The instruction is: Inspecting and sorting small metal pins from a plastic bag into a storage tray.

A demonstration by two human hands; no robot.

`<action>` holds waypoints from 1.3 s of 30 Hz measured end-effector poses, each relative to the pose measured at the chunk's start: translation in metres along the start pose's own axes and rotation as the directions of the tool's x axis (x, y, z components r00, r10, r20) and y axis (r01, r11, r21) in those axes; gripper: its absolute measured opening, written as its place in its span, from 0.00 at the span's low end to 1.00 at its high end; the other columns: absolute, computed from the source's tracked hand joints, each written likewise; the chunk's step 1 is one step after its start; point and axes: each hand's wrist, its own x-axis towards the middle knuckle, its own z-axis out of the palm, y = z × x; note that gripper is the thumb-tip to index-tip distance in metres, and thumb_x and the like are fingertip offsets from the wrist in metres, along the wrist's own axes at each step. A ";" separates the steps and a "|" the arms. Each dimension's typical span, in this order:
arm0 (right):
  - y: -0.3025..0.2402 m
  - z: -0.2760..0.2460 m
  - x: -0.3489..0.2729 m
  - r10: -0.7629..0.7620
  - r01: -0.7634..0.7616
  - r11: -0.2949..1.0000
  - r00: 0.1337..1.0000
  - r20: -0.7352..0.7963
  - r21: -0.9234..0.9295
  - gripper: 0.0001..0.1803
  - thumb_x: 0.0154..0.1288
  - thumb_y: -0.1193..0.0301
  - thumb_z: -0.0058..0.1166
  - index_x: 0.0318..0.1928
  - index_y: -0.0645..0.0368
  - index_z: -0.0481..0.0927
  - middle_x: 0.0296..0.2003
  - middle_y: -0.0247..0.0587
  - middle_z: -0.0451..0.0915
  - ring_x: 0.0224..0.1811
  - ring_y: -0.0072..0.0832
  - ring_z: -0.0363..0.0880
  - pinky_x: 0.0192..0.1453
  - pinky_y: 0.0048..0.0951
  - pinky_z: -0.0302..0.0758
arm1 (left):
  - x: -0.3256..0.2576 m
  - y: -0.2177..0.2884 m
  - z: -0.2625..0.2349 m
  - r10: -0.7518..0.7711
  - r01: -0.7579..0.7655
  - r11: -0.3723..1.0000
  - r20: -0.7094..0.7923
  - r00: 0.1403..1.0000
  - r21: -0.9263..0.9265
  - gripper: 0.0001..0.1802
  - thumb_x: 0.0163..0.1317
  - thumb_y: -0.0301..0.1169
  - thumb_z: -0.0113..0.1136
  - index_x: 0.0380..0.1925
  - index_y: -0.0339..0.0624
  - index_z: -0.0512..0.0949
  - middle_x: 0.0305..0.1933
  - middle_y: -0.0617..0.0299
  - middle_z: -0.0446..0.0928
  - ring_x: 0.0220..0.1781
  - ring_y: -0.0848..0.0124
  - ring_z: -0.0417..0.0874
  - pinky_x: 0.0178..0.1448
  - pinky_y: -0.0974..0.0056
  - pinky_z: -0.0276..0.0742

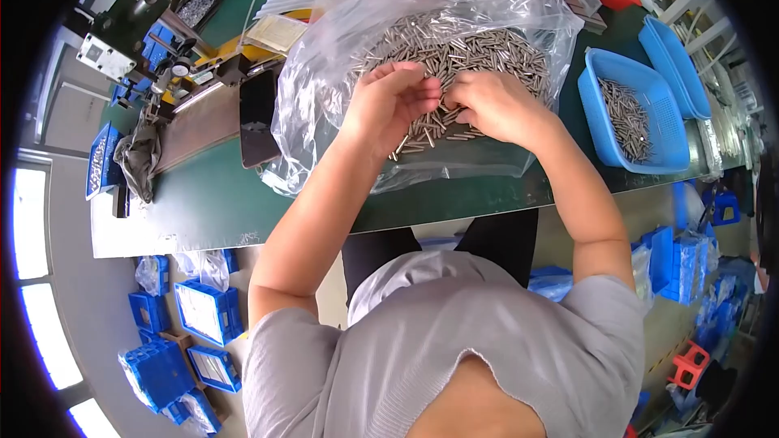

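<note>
gripping metal pins (pixel 454 53) in one clear bag (pixel 324 97): left hand (pixel 389 101), right hand (pixel 495 105)

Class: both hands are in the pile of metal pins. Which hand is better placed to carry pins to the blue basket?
Probably the right hand: the blue basket sits on its side of the metal pins, while the left hand would have to cross over.

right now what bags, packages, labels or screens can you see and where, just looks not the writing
Clear plastic bag: centre of the green table, crumpled, open, full of small metal pins; both hands in it.
Dark phone-like screen: left of the bag, flat, black, off.
White label plate: on the machine, far left.
Blue boxes with white labels: on the floor, lower left.
</note>
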 end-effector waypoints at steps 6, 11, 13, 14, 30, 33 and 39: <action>0.012 0.007 -0.002 -0.076 0.090 0.993 0.981 -0.180 0.075 0.07 0.48 0.71 0.60 0.29 0.55 0.76 0.32 0.35 0.73 0.36 0.36 0.77 0.36 0.37 0.74 | -0.004 -0.013 -0.001 -0.015 0.016 1.000 0.070 0.997 -0.027 0.06 0.61 0.24 0.49 0.37 0.35 0.72 0.31 0.52 0.77 0.34 0.64 0.79 0.39 0.64 0.77; 0.014 0.008 -0.005 -0.134 0.150 0.986 0.973 -0.189 0.073 0.08 0.49 0.69 0.60 0.28 0.56 0.75 0.32 0.36 0.72 0.36 0.37 0.76 0.36 0.37 0.74 | -0.002 -0.020 -0.007 0.027 -0.013 0.996 0.154 0.988 -0.089 0.04 0.61 0.23 0.49 0.34 0.36 0.74 0.31 0.52 0.78 0.33 0.65 0.80 0.37 0.65 0.79; 0.016 0.007 -0.006 -0.128 0.150 0.983 0.973 -0.190 0.107 0.08 0.47 0.72 0.59 0.29 0.57 0.75 0.32 0.37 0.72 0.35 0.38 0.75 0.37 0.37 0.73 | -0.003 -0.019 -0.006 0.031 -0.014 0.995 0.186 0.982 -0.094 0.05 0.62 0.23 0.49 0.34 0.36 0.74 0.31 0.52 0.78 0.33 0.65 0.80 0.37 0.65 0.79; 0.017 0.008 -0.006 -0.129 0.156 0.979 0.974 -0.188 0.135 0.09 0.46 0.74 0.59 0.30 0.58 0.75 0.32 0.38 0.72 0.35 0.39 0.74 0.38 0.37 0.72 | -0.004 -0.019 -0.006 0.044 -0.021 0.994 0.217 0.975 -0.106 0.05 0.62 0.23 0.48 0.34 0.36 0.74 0.30 0.52 0.78 0.33 0.65 0.80 0.37 0.65 0.79; 0.006 0.021 0.001 -0.166 0.201 0.976 0.937 -0.308 0.086 0.05 0.49 0.71 0.58 0.27 0.56 0.76 0.30 0.35 0.73 0.37 0.36 0.76 0.37 0.37 0.75 | -0.012 -0.011 -0.003 0.097 -0.075 0.989 0.176 0.980 -0.128 0.05 0.62 0.24 0.48 0.33 0.36 0.74 0.32 0.52 0.78 0.32 0.65 0.80 0.36 0.65 0.79; 0.003 0.019 0.001 -0.123 0.156 0.983 0.953 -0.277 0.100 0.05 0.48 0.71 0.57 0.26 0.57 0.76 0.30 0.37 0.73 0.37 0.36 0.76 0.37 0.37 0.75 | -0.013 -0.009 -0.003 0.098 -0.077 0.989 0.172 0.980 -0.123 0.05 0.63 0.24 0.48 0.34 0.36 0.74 0.31 0.52 0.78 0.33 0.65 0.80 0.37 0.65 0.79; -0.009 0.016 0.007 -0.002 0.016 0.994 0.991 -0.134 0.107 0.05 0.47 0.72 0.54 0.27 0.59 0.76 0.28 0.40 0.75 0.31 0.40 0.77 0.34 0.38 0.75 | -0.012 -0.010 -0.005 0.099 -0.076 0.989 0.177 0.979 -0.130 0.05 0.63 0.24 0.48 0.34 0.36 0.74 0.31 0.52 0.78 0.32 0.65 0.80 0.37 0.65 0.79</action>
